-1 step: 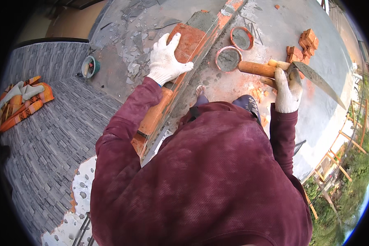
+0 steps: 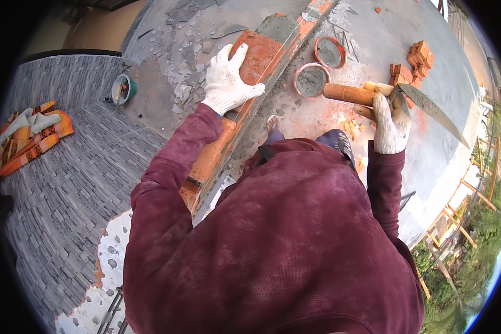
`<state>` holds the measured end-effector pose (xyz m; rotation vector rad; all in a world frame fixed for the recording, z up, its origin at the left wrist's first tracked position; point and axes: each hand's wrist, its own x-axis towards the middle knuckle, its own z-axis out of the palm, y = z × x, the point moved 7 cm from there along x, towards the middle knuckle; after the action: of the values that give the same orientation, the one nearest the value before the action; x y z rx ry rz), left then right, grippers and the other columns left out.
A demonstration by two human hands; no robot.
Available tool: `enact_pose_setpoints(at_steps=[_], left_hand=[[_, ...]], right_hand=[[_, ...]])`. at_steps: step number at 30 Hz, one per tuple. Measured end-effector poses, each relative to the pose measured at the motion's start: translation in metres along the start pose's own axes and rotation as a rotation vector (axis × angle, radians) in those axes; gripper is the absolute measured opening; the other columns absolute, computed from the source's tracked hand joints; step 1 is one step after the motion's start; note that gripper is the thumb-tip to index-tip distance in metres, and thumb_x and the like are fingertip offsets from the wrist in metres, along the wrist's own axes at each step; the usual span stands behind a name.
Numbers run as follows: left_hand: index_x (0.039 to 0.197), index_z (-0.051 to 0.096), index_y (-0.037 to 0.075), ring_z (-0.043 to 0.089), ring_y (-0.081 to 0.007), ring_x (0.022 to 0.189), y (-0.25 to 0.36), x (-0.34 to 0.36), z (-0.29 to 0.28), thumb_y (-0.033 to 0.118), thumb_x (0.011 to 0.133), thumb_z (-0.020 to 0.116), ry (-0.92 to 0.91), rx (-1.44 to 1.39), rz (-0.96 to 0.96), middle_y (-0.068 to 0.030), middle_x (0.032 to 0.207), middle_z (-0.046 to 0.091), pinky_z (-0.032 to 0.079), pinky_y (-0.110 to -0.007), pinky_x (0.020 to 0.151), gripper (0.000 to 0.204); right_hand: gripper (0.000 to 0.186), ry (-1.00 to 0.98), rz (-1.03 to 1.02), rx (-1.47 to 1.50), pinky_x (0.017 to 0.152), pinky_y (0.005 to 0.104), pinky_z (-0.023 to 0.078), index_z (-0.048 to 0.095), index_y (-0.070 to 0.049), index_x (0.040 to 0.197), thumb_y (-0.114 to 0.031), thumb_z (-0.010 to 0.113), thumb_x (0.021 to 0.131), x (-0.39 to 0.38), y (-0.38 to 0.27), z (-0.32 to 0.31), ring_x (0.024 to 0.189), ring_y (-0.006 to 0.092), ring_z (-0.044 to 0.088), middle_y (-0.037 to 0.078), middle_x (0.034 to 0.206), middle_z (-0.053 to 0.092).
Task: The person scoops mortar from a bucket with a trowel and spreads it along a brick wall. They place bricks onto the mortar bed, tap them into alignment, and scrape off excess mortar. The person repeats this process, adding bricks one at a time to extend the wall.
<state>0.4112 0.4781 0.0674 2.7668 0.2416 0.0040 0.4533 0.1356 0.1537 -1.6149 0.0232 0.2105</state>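
Observation:
My left hand [image 2: 226, 83], in a white knit glove, lies spread on a red brick [image 2: 258, 54] on top of a low brick wall. Its fingers are stretched wide, and the thumb reaches toward a taut string [image 2: 273, 67] along the wall. Part of the brick is hidden under the glove. Grey mortar [image 2: 277, 26] sits just beyond that brick, and an orange brick [image 2: 212, 151] lies nearer to me. My right hand [image 2: 391, 122], gloved too, is closed around a trowel, its wooden handle [image 2: 348, 94] pointing left and its mortar-smeared blade [image 2: 433, 109] pointing right.
Two round orange tubs of mortar [image 2: 312, 81] stand right of the wall. Stacked bricks [image 2: 420, 58] lie farther right. Broken grey tile pieces [image 2: 186, 61] litter the floor left of the wall. A green bucket [image 2: 123, 89] and orange patterned cloth [image 2: 36, 139] are at the left.

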Motion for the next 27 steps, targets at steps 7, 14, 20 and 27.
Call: enact_pose_setpoints(at_steps=[7, 14, 20, 27], left_hand=[[0.154, 0.046, 0.012, 0.047, -0.0412, 0.132, 0.001, 0.009, 0.006, 0.053, 0.063, 0.087, 0.033, 0.040, 0.030, -0.0205, 0.154, 0.042, 0.043, -0.051, 0.110, 0.108], [0.157, 0.040, 0.012, 0.047, -0.0409, 0.134, -0.005, 0.010, 0.005, 0.059, 0.069, 0.083, 0.012, 0.053, 0.049, -0.0198, 0.156, 0.040, 0.043, -0.052, 0.110, 0.109], [0.156, 0.043, 0.010, 0.053, -0.0388, 0.134, -0.067, -0.038, -0.008, 0.056, 0.084, 0.074, -0.176, -0.185, -0.061, -0.0202, 0.151, 0.052, 0.043, -0.048, 0.112, 0.091], [0.149, 0.055, 0.013, 0.058, -0.0332, 0.133, -0.090, -0.061, 0.011, 0.043, 0.091, 0.071, 0.007, -0.570, -0.167, -0.0157, 0.147, 0.059, 0.046, -0.043, 0.110, 0.068]], right_hand=[[0.039, -0.122, -0.054, 0.001, 0.078, 0.0359, 0.066, 0.052, 0.011, 0.131, -0.009, 0.064, 0.099, 0.007, -0.008, 0.039, 0.100, 0.0270, 0.072, 0.021, 0.118, 0.066], [0.040, -0.345, -0.256, -0.103, 0.086, 0.0377, 0.063, 0.052, 0.008, 0.133, -0.005, 0.065, 0.098, 0.004, -0.030, 0.102, 0.106, 0.0280, 0.071, 0.020, 0.118, 0.067], [0.038, -0.487, -0.491, -0.292, 0.092, 0.0327, 0.055, 0.066, 0.000, 0.126, -0.009, 0.078, 0.091, 0.009, -0.060, 0.159, 0.102, 0.0183, 0.068, 0.012, 0.116, 0.071], [0.038, -0.699, -0.648, -0.532, 0.094, 0.0385, 0.054, 0.068, -0.004, 0.126, -0.016, 0.079, 0.091, 0.006, -0.023, 0.221, 0.105, 0.0236, 0.067, 0.010, 0.115, 0.072]])
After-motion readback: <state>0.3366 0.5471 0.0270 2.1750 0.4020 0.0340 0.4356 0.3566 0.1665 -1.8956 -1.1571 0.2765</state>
